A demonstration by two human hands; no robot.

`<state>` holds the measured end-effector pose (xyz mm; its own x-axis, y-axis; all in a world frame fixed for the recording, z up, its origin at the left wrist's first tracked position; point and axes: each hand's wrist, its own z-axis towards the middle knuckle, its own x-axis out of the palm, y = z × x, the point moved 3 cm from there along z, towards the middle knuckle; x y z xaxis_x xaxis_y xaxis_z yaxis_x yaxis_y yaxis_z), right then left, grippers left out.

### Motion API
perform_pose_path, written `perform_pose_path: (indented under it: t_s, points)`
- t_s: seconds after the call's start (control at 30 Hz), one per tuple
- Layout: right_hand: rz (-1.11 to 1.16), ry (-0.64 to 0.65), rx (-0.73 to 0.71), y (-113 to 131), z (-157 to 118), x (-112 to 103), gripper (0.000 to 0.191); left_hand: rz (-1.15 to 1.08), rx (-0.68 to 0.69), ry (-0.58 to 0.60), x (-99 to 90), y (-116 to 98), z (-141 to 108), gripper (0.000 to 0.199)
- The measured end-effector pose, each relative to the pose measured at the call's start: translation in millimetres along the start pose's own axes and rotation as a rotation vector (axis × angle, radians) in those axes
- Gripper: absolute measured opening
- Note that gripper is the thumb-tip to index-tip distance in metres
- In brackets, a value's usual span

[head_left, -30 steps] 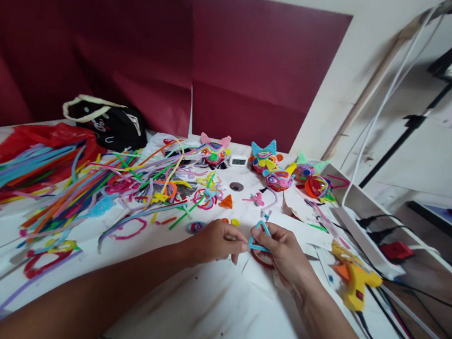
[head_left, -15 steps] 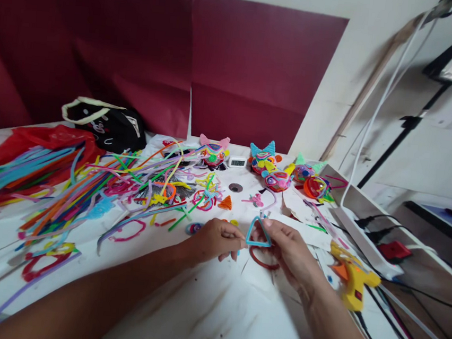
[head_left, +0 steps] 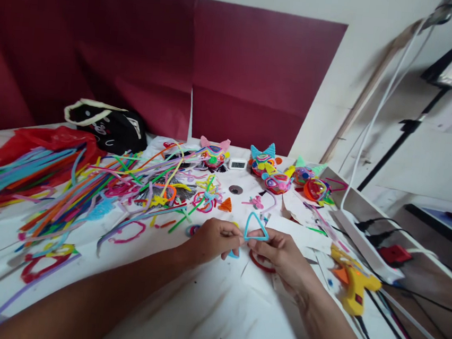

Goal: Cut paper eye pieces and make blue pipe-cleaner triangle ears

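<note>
A light-blue pipe cleaner (head_left: pixel 262 225) bent into a triangle stands upright between my hands, above the table. My left hand (head_left: pixel 217 240) is closed, its fingertips pinched at the triangle's lower left corner. A bit of blue shows beneath those fingers; whether it belongs to the same pipe cleaner I cannot tell. With thumb and fingers, my right hand (head_left: pixel 287 258) grips the triangle's bottom edge near the right corner. Behind and below the right fingers lies a red ring (head_left: pixel 260 266), partly hidden. An orange fuzzy triangle (head_left: pixel 226 205) rests on the table beyond my hands.
Many loose pipe cleaners (head_left: pixel 88 193) spread over the left side. Several colourful decorated balls with ears (head_left: pixel 213 155) stand at the back, near a small digital clock (head_left: pixel 237 164). At right are a yellow glue gun (head_left: pixel 354 286) and a corded power strip (head_left: pixel 366 241).
My right hand has shifted from the triangle's right side down to its bottom edge. The triangle has tilted slightly and moved a little left. My left hand has barely moved.
</note>
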<state>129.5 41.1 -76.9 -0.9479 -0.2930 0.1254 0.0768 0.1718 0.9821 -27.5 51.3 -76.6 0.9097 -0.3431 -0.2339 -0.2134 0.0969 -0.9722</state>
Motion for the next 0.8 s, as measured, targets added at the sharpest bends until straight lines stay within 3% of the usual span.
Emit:
perform_pose_path:
  t_s: [0.8]
  points:
    - [-0.055,0.001,0.079,-3.8,1.3,3.1,0.023,0.149,-0.002,0.083,0.2,-4.2,-4.3,0.021]
